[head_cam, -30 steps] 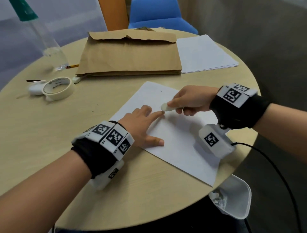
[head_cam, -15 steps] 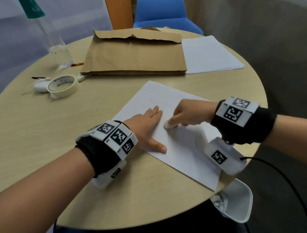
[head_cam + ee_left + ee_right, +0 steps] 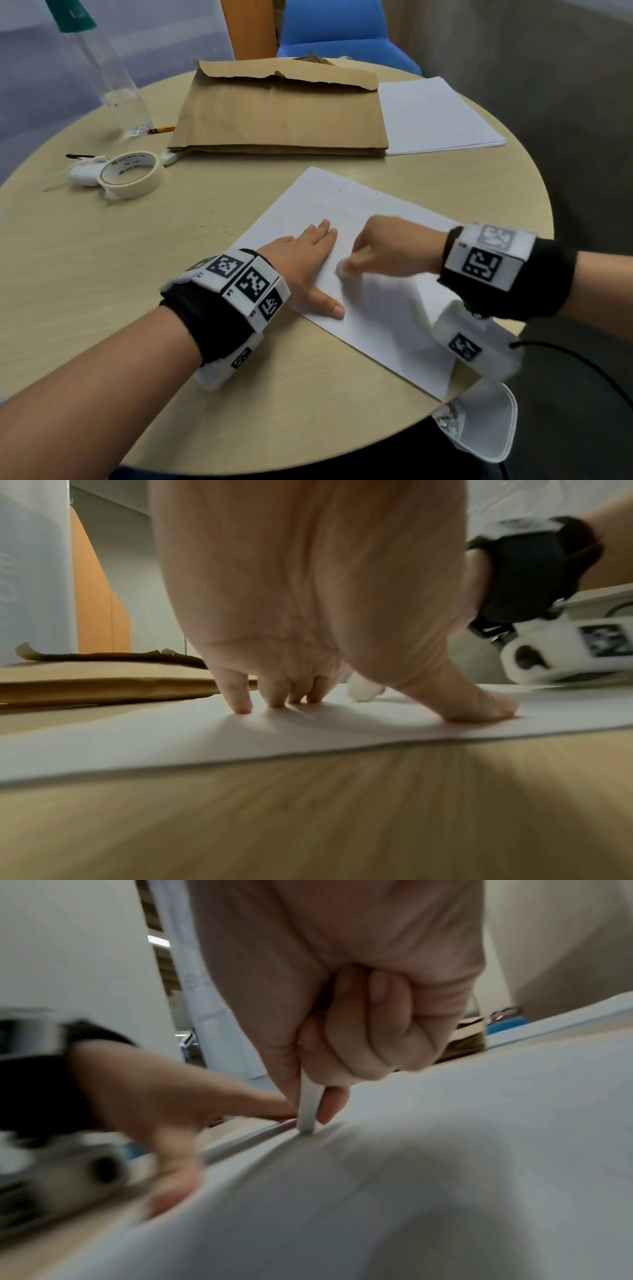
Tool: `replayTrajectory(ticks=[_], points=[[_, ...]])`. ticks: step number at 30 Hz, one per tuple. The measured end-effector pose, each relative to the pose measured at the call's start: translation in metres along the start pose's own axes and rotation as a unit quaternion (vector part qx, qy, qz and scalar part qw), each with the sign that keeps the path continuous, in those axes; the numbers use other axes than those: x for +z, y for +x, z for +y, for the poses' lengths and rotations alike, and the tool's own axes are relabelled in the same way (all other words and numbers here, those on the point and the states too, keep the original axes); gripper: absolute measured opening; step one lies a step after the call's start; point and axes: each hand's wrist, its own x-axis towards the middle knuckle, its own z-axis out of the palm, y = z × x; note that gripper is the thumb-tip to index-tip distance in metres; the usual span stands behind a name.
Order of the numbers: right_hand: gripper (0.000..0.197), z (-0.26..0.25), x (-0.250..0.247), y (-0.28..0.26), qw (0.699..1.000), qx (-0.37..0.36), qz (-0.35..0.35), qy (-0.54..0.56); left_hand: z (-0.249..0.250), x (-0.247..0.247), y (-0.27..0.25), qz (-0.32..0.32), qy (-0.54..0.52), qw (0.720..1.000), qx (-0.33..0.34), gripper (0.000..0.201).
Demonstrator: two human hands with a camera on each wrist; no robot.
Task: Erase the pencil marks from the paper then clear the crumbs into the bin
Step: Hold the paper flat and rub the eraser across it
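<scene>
A white sheet of paper (image 3: 376,308) lies on the round wooden table (image 3: 102,274). My left hand (image 3: 305,260) lies flat on the sheet's left edge, fingers straight, pressing it down; its fingertips (image 3: 243,707) and thumb show on the paper (image 3: 205,731) in the left wrist view. My right hand (image 3: 387,246) pinches a white eraser (image 3: 342,269) whose tip touches the sheet just right of my left fingers. In the right wrist view the eraser (image 3: 310,1104) stands between thumb and forefinger on the paper (image 3: 445,1150). A white bin (image 3: 486,421) sits below the table's near right edge.
A brown paper envelope (image 3: 281,113) and a stack of white sheets (image 3: 435,116) lie at the back. A masking tape roll (image 3: 132,174), a small white object (image 3: 84,173), a pencil (image 3: 161,130) and a clear bottle (image 3: 113,78) are at the back left. A blue chair (image 3: 342,34) stands behind.
My right hand has dragged the eraser down the sheet toward me. My left hand has stayed flat on the paper.
</scene>
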Motion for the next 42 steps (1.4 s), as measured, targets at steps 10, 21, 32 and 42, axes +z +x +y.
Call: replayTrajectory(ticks=[10,21,32,42], points=[[0.034,-0.004,0.001,0.002,0.999,0.005,-0.033,0.015,0.001,0.001,-0.002,-0.004,0.005,1.0,-0.001,0.12],[0.038,0.001,0.004,-0.006,0.999,-0.005,-0.026,0.036,0.0,0.001,-0.003,-0.016,0.002,1.0,0.002,0.123],[0.029,0.012,-0.018,0.004,0.987,0.121,0.011,0.102,0.002,0.0,-0.005,-0.021,0.0,1.0,0.0,0.123],[0.027,0.036,-0.031,0.006,0.967,0.192,0.079,0.146,0.002,0.0,-0.005,-0.025,-0.003,1.0,0.0,0.123]])
